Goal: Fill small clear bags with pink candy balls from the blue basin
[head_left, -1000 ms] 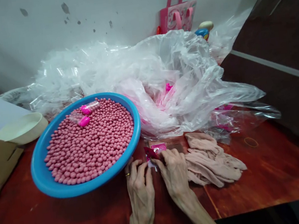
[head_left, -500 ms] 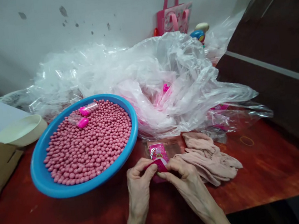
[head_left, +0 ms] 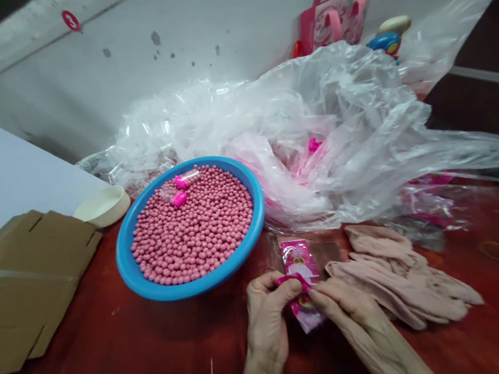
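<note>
My left hand [head_left: 264, 314] pinches a small magenta piece that looks like a sticker [head_left: 293, 279] between thumb and forefinger. From the other side, my right hand [head_left: 350, 301] has its fingertips closed at the piece's right edge, partly hiding it. Beneath both hands a printed pink sticker sheet [head_left: 297, 253] lies on the table, with a whitish patch near its middle. Immediately right of it is a crumpled pale pink cloth [head_left: 403, 271], perhaps gloves. A blue basin [head_left: 198, 286] full of pink beads [head_left: 201, 234] stands to the left, with two clear pink-capped tubes [head_left: 188, 179] on the beads.
Crumpled clear plastic bags [head_left: 359, 120] cover the back of the red table [head_left: 159, 341]. A cream bowl [head_left: 103, 208] and flattened cardboard [head_left: 30, 284] are at left. A pink handbag [head_left: 333, 18] and a blue toy [head_left: 386, 43] sit by the wall. A dark box [head_left: 488, 64] stands at right.
The view has swung left, so everything sits further right. The magenta piece has turned and bunched between my fingers, and more of the sheet beneath shows.
</note>
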